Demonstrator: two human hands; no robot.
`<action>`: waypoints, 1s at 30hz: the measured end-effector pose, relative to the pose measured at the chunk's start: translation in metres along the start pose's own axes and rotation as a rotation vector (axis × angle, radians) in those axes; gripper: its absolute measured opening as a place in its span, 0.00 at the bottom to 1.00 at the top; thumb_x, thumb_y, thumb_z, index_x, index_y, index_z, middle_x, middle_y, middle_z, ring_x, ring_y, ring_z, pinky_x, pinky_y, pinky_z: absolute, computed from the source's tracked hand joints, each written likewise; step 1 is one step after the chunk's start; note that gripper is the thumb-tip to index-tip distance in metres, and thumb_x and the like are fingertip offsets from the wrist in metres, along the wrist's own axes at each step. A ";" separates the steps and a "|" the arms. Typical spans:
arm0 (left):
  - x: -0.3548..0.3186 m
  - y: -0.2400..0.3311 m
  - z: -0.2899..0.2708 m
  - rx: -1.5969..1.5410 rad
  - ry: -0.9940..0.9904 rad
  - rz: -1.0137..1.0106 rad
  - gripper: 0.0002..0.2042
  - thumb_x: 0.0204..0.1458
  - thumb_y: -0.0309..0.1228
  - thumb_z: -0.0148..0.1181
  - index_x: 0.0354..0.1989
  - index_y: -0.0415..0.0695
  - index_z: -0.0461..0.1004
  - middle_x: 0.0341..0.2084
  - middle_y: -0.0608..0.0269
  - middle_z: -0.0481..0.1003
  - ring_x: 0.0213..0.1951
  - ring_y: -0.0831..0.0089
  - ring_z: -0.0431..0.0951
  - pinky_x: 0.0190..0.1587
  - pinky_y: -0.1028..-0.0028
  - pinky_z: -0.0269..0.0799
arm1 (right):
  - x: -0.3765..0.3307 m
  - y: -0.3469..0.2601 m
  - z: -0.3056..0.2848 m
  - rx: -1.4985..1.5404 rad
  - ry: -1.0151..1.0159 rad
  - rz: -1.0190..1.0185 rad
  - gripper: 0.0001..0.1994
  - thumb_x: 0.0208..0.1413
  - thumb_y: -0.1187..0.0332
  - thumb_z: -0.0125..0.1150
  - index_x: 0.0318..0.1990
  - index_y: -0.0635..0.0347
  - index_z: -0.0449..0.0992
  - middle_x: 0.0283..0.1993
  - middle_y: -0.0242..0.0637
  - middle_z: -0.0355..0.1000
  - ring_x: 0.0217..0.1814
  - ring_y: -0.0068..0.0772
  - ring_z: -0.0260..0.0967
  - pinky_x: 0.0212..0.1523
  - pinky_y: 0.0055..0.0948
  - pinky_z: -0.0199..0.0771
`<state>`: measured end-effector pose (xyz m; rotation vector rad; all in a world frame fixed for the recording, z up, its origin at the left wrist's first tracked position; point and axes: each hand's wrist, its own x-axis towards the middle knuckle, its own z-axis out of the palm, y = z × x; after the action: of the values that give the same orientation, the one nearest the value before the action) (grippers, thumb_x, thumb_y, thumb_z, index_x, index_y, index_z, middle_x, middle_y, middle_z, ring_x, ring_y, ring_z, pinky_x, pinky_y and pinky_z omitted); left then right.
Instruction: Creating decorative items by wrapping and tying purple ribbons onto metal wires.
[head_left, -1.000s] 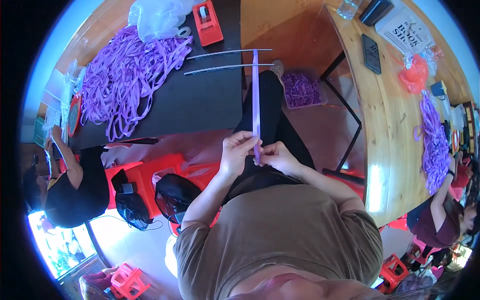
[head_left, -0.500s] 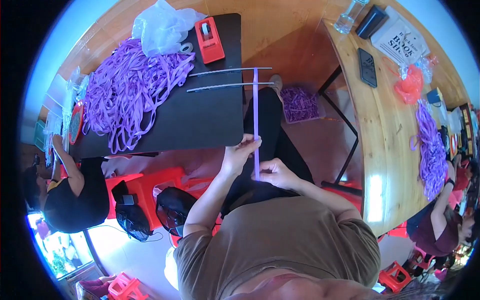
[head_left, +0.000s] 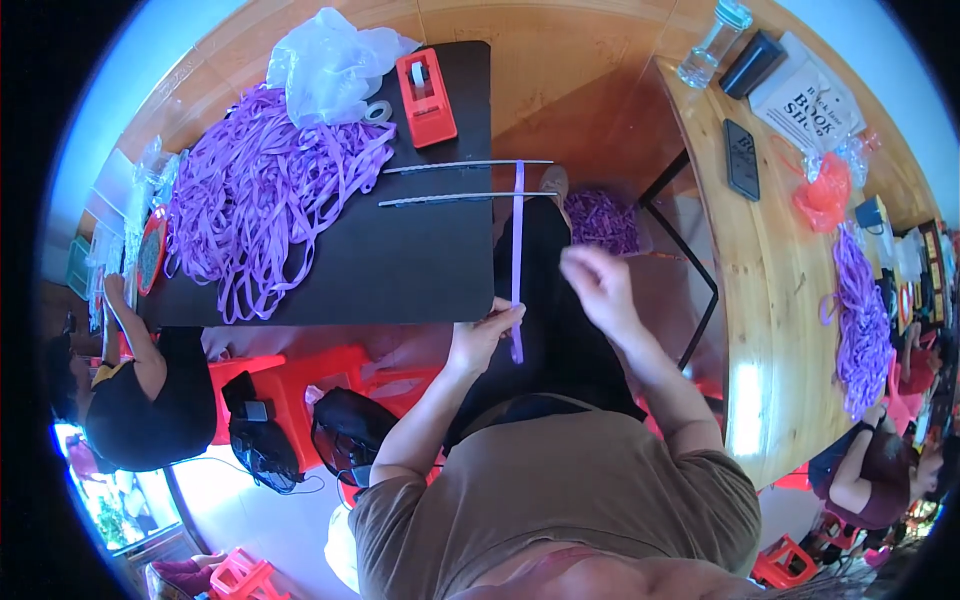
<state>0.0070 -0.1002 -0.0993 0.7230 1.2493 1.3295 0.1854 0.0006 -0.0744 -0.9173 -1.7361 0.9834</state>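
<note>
A narrow purple ribbon [head_left: 517, 240] runs from two thin metal rods [head_left: 470, 197] toward me, its near end dangling below my left hand [head_left: 482, 338]. That hand is closed, thumb and fingers pinching the ribbon near its lower end. Both rods jut out past the right edge of the black table [head_left: 420, 260]. To the right of the ribbon, apart from it, my right hand [head_left: 603, 292] is raised over my thigh. Its fingers are blurred, and whether they hold anything cannot be made out.
A big heap of purple ribbon [head_left: 270, 200] covers the black table's left, beside a plastic bag [head_left: 330, 70] and a red tape dispenser [head_left: 427, 100]. Purple pieces fill a floor bin [head_left: 600, 222]. The wooden table [head_left: 770, 300] carries a phone [head_left: 741, 160] and more ribbon [head_left: 860, 320]. People sit either side.
My right hand has let go of the ribbon's lower end and moved up and to the right. My left hand keeps its pinch; the ribbon's end now hangs loose.
</note>
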 end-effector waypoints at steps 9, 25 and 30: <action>0.001 0.003 0.006 0.097 -0.018 -0.036 0.07 0.49 0.29 0.63 0.24 0.40 0.76 0.19 0.68 0.72 0.24 0.83 0.68 0.29 0.81 0.63 | 0.172 0.009 -0.007 0.202 -0.393 0.159 0.22 0.50 0.67 0.65 0.52 0.64 0.68 0.30 0.34 0.73 0.30 0.21 0.69 0.36 0.22 0.70; 0.008 -0.009 -0.009 0.093 -0.022 -0.079 0.06 0.50 0.30 0.62 0.28 0.41 0.76 0.23 0.67 0.73 0.26 0.81 0.69 0.30 0.79 0.65 | 0.185 -0.002 0.014 0.497 -0.616 0.334 0.17 0.53 0.80 0.55 0.52 0.65 0.67 0.30 0.33 0.72 0.33 0.21 0.72 0.38 0.21 0.73; 0.007 -0.011 -0.006 0.052 -0.037 -0.076 0.06 0.50 0.30 0.62 0.31 0.40 0.77 0.24 0.67 0.74 0.27 0.81 0.70 0.30 0.79 0.65 | 0.184 0.003 0.017 0.458 -0.615 0.267 0.16 0.53 0.80 0.55 0.51 0.64 0.68 0.30 0.33 0.72 0.33 0.21 0.72 0.38 0.21 0.73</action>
<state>0.0031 -0.0971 -0.1134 0.7267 1.2737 1.2203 0.1132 0.1612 -0.0178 -0.5820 -1.7684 1.8987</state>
